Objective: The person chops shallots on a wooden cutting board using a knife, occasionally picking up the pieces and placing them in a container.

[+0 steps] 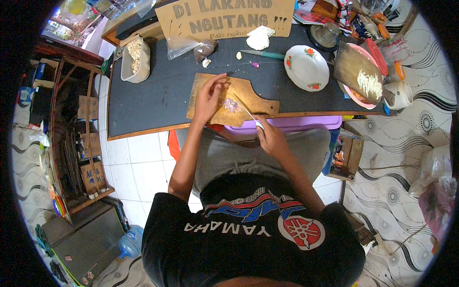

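On a wooden cutting board (263,104) at the table's near edge lies a small heap of chopped shallot (231,105). My right hand (269,134) grips the light handle of a kitchen knife (247,108), its blade slanting over the board beside the heap. My left hand (211,95) hovers at or rests on the board's left part, fingers apart and slightly curled, holding nothing that I can see. Beyond the board are a garlic clove (206,63), a smaller peeled clove (239,55), a purple shallot piece (255,65) and a second knife with a teal handle (273,55).
A floral plate (307,68) stands right of the board. Farther right, another board (349,68) with white shreds lies across a pink basin (366,104). A plastic container (143,66) stands at the left; a tied bag (205,50) and a cardboard sign (229,19) are at the back.
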Demonstrator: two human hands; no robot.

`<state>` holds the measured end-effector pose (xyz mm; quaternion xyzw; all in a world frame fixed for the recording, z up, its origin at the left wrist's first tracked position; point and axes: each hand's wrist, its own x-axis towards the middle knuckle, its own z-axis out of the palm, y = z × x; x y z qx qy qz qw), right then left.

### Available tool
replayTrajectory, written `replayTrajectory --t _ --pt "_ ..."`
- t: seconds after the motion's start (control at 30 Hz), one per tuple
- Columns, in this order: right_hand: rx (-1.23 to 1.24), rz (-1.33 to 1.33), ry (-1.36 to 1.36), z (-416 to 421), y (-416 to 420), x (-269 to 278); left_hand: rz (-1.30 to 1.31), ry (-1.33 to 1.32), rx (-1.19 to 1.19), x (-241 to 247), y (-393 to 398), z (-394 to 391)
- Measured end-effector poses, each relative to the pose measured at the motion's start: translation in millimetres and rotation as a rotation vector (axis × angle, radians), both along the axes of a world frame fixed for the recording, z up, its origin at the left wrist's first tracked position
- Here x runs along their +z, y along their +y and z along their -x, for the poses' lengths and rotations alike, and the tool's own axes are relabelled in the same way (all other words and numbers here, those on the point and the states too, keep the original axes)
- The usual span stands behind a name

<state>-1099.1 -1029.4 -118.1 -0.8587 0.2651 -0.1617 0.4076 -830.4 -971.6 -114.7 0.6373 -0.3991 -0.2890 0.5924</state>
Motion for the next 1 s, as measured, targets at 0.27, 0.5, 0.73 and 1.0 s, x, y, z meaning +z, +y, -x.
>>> replayTrajectory --t 0.27,0.5,0.73,1.0 --pt "-0.027 -0.114 0.047 -11.4 -13.3 8.2 -0.094 -0.184 0.119 1.0 13.3 -19.5" --pt "0.122 0.045 -0.03 -33.4 -48.8 3.4 -0.01 0.168 0.092 2.4 36.1 18.1" --pt "0.152 -0.045 -0.028 -21.4 -48.6 8.1 0.141 0.357 0.223 -13.9 35.1 15.6" --pt "0.19 0.001 -0.032 -16.7 -40.1 27.7 0.158 0.689 0.243 -1.4 27.3 11.3"
